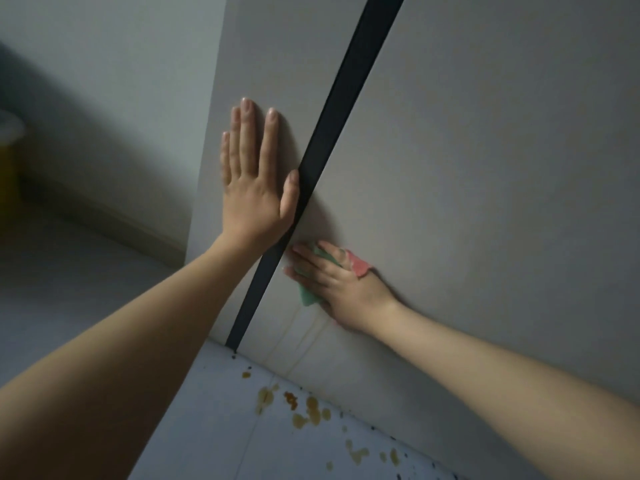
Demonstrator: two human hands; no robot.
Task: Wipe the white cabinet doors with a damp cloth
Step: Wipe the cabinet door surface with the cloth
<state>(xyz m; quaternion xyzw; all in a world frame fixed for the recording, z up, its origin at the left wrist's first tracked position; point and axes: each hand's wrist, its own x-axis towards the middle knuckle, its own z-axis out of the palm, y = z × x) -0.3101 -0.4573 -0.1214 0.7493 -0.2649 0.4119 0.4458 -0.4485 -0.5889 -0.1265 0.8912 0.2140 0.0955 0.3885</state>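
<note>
The green and pink cloth (313, 275) lies against the right cabinet door (485, 168), just right of the black strip (332, 133), low down; the right hand (341, 289) grips it, fingers curled. Left of the strip, the left hand (254, 178) presses flat (fingers straight) on the left cabinet door (263, 64). Below the strip, yellow-brown spots (304, 410) mark the floor (214, 427).

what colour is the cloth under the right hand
Green with a pink-red part, seen in the head view: cloth under the right hand.

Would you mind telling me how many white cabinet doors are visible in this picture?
2. The left door lies left of the dark strip, with the left hand flat on it. The right door lies right of it, under the right hand and cloth. More may lie outside the frame.
</note>
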